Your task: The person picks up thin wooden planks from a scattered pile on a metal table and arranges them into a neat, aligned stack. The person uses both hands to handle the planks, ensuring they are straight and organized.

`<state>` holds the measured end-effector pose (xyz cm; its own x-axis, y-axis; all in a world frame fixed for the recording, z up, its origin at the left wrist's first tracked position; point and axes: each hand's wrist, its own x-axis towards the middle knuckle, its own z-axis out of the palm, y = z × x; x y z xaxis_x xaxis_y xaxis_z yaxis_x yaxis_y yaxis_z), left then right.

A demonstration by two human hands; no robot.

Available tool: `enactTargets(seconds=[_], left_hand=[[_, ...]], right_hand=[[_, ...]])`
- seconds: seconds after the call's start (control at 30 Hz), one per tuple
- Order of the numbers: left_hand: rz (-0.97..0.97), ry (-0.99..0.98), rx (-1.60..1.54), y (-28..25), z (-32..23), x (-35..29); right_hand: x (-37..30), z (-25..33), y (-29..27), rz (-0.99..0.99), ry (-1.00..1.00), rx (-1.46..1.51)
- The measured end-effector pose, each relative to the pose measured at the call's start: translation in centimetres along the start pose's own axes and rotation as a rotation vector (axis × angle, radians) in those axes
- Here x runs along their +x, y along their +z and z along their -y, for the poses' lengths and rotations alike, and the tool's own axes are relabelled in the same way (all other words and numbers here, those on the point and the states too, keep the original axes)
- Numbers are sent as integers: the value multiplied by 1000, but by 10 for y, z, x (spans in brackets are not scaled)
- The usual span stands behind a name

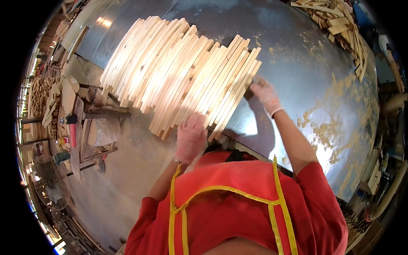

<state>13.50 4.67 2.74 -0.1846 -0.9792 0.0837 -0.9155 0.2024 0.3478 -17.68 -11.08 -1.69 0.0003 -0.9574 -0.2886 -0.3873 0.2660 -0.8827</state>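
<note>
A wide layer of pale wooden strips (187, 72) lies side by side across the metal table, their ends uneven. My left hand (191, 137), in a light knitted glove, rests on the near ends of the strips at the middle right, fingers stretched out over the wood. Just beyond the layer's right edge is my right hand (266, 97), gloved too. Its fingers curl in close to the outermost strip; whether they touch it or hold anything small is hidden.
The grey metal table (297, 85) carries patches of sawdust on its right. Offcuts (340, 27) are heaped at the far right corner. To the left stand a wooden workbench (95, 114), a stack of wood pieces (42, 100) and a fan (51, 187).
</note>
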Motion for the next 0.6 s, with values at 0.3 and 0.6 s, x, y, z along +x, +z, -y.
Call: enactTargets(seconds=[0.3, 0.6], left_hand=[[212, 44, 226, 32, -36, 86], [60, -1, 190, 39, -29, 84]], right_hand=[[156, 60, -29, -124, -314, -979], [58, 120, -35, 223, -274, 200]])
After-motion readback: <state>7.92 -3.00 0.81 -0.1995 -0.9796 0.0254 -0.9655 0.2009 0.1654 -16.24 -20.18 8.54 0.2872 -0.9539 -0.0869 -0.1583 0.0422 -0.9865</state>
